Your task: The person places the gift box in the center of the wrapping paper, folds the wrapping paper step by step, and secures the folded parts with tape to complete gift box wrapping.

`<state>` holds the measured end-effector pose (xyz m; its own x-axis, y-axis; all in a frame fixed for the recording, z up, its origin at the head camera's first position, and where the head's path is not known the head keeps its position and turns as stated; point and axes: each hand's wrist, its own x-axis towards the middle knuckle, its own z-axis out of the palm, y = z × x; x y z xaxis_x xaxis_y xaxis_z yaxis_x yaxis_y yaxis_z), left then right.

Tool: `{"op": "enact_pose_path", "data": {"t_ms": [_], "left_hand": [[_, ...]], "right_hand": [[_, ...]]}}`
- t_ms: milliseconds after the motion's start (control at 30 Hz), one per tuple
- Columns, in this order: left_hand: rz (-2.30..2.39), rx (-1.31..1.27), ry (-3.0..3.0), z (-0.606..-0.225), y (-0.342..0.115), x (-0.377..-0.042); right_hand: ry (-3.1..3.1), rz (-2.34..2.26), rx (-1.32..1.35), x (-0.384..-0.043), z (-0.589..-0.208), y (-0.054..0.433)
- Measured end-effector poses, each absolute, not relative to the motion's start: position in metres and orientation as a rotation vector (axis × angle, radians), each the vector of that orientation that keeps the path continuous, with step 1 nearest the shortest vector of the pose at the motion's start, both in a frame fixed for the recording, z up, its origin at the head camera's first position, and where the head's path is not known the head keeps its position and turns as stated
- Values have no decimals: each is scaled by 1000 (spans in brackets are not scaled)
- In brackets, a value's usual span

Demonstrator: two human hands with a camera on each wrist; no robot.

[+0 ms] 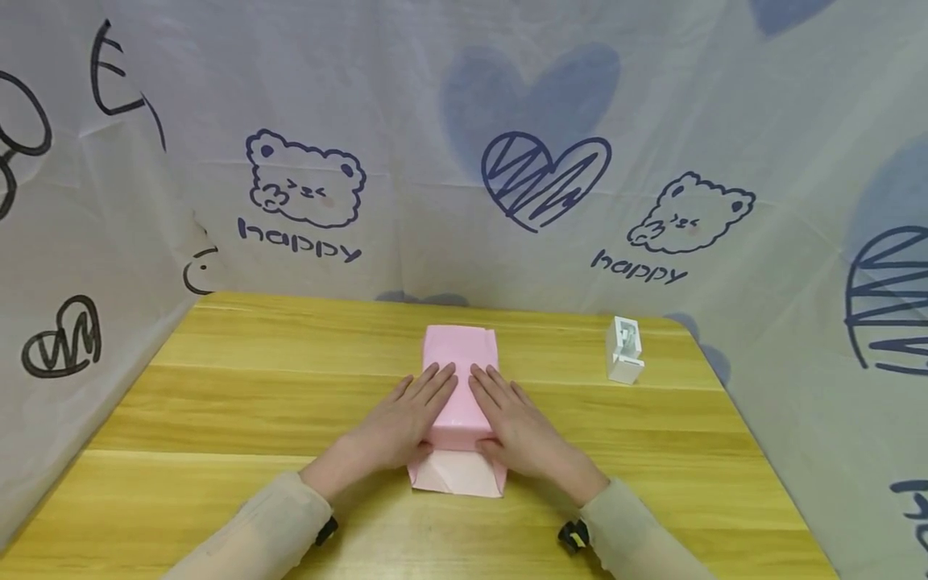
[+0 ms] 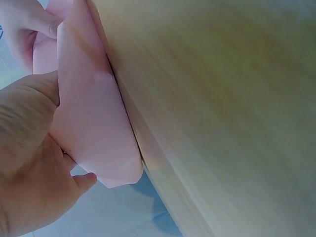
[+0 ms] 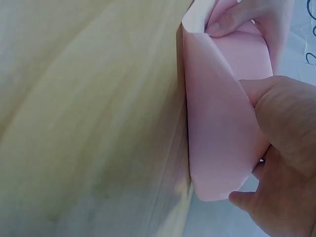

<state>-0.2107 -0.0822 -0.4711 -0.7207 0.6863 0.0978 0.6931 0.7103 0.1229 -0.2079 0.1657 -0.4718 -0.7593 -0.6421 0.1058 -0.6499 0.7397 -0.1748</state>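
Observation:
A box-shaped package in pink wrapping paper (image 1: 461, 407) lies on the wooden table, its long side running away from me. At its near end a paper flap (image 1: 458, 473) sticks out towards me, paler on its upper face. My left hand (image 1: 406, 423) rests on the package's left side, fingers straight along the top and thumb at the near end. The right hand (image 1: 524, 427) mirrors it on the right side. Both wrist views show the pink paper side wall (image 2: 94, 118) standing on the table, with each thumb against the folded paper at the near end.
A white tape dispenser (image 1: 624, 350) with a roll of clear tape stands at the table's back right. Behind the wooden table (image 1: 290, 346) hangs a pale cloth (image 1: 413, 97) printed with hearts and bears. Dark wrist straps (image 1: 573, 536) show below the sleeves.

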Motion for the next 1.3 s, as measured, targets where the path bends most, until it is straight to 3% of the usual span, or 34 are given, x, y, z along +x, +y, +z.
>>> {"op": "enact_pose_path", "data": {"t_ms": [467, 933, 1300], "left_hand": [[-328, -1150, -2849, -474, -89, -214], [-482, -872, -2716, -467, -113, -214], [-468, -952, -2831, -462, -115, -217]], "right_hand": [[-2890, 327, 1044, -208, -474, 164], [-2948, 329, 808, -211, -474, 155], [-2981, 308, 761, -211, -474, 151]]}}
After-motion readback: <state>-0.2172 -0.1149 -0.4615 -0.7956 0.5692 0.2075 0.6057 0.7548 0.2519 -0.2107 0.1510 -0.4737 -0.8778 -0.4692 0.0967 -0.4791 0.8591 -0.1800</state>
